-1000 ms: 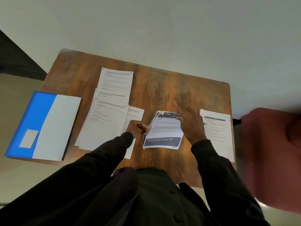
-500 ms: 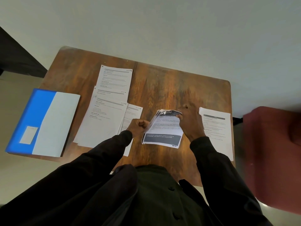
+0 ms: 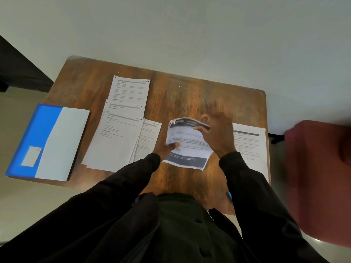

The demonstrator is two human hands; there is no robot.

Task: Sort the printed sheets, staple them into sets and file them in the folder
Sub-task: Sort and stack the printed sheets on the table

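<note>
Both hands are holding a stack of printed sheets (image 3: 188, 144) at the centre of the frame.
The stack is showing dark bands at top and bottom, its top edge curling over, above the wooden counter (image 3: 190, 95). The left hand (image 3: 167, 149) is gripping its left edge, thumb on top; the right hand (image 3: 218, 133) is pinching the upper right corner. The blue folder (image 3: 47, 141) is lying at far left.
</note>
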